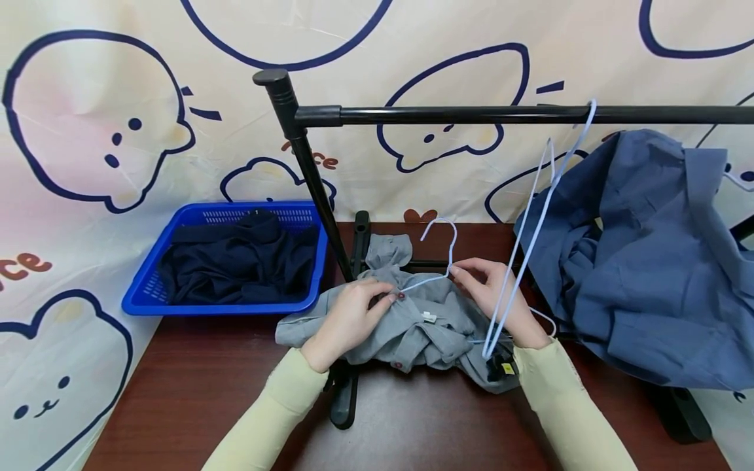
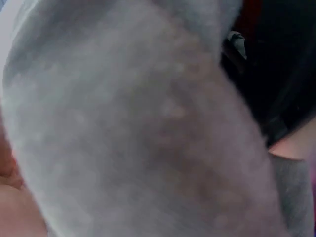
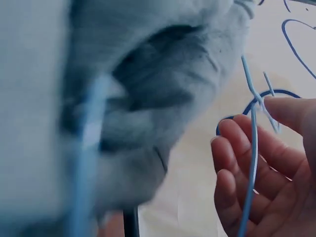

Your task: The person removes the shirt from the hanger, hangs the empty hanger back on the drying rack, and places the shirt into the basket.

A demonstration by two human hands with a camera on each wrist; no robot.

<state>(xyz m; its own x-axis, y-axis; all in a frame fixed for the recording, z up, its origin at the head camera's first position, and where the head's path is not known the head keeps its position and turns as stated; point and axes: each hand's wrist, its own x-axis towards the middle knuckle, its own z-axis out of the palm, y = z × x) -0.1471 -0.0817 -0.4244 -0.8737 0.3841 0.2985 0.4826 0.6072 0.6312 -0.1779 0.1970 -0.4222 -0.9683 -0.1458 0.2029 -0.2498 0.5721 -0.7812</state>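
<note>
A creased pale wall covering (image 1: pixel 235 124) printed with navy-outlined cartoon bears (image 1: pixel 88 118) hangs behind 1 dark reddish-brown table (image 1: pixel 206 379); soft light shines on its top, where 1 black rack (image 1: pixel 436 115) stands.

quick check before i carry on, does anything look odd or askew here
Nothing looks spilled or damaged. One oddity: the bare hanger on the black rail dangles at a slant, crossing in front of the right hand in the head view. That hand pinches another hanger, so the dangling one might get in the way.
</note>
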